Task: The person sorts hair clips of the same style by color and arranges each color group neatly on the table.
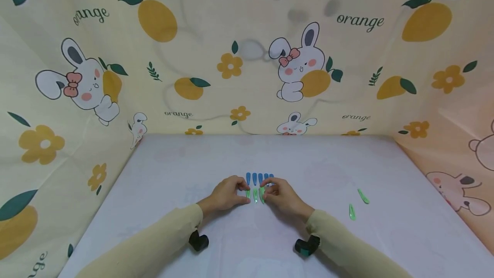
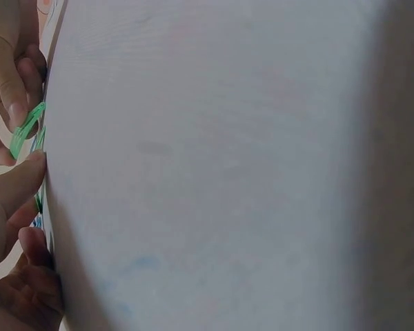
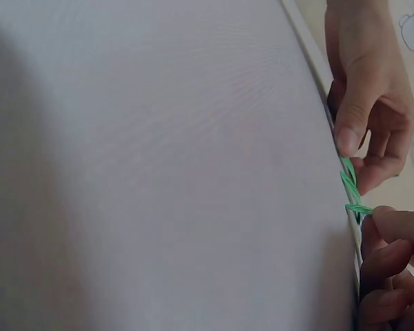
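Several blue snap hair clips (image 1: 254, 179) lie side by side in a row near the middle of the table, with green snap hair clips below them. My left hand (image 1: 227, 194) has thumb and forefinger at the two ends of the leftmost green clip (image 1: 248, 194). Another green clip (image 1: 255, 195) lies between the hands. My right hand (image 1: 284, 197) pinches a third green clip (image 1: 262, 194), which looks tilted in the left wrist view. Its fingers partly cover the right end of the blue row.
Two more green clips lie apart to the right, an upper one (image 1: 363, 196) and a lower one (image 1: 352, 212). The white tabletop (image 1: 185, 158) meets a patterned cloth backdrop (image 1: 247, 93) at the back and sides. Dark wrist devices hang below both sleeves.
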Motion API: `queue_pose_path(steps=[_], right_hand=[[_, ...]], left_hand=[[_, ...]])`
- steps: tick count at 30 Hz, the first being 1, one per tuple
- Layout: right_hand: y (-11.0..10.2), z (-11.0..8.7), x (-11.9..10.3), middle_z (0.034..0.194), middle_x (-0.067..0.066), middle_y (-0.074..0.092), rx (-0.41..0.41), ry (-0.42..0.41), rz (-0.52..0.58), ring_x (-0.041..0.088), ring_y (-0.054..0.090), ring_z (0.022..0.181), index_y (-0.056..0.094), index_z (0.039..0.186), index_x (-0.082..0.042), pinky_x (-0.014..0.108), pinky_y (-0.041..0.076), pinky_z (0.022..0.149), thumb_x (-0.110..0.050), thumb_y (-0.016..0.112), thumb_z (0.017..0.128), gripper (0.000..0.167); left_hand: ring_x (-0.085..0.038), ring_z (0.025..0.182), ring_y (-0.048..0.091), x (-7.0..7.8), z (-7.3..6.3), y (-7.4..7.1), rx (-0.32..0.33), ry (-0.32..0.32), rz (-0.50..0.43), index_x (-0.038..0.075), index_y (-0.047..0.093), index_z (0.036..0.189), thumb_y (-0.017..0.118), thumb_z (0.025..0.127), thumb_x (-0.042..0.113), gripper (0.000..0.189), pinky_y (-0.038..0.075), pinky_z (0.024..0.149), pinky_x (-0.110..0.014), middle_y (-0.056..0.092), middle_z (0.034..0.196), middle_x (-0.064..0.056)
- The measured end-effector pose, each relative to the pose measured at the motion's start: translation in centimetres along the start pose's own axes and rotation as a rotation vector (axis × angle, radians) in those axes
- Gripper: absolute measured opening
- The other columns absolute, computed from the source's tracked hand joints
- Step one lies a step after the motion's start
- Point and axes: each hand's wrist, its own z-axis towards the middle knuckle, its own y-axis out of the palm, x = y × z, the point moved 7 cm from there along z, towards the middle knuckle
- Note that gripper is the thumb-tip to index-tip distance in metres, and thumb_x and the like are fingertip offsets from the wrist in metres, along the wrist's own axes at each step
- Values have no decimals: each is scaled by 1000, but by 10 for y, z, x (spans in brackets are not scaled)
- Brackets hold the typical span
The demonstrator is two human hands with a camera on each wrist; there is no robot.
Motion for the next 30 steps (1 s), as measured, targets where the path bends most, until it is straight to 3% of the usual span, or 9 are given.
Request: queue_pose_path(steps=[18,30], right_hand=[[0,7,2,77,3,64,75,46,-170,12,53,68,70,112,3,21,41,61,-1,70,85,27],[0,5,-1,74,4,63,70,79,-178,11,51,63,71,112,2,21,40,57,-2,72,87,25]], left_hand=[[-10,86,50,0,0,0,12,4,4,18,71,106,84,83,27,28,41,76,-24,63,102,4],[-10,88,51,2,-1,0,8,2,4,18,70,108,84,83,27,30,42,78,-25,64,104,4]])
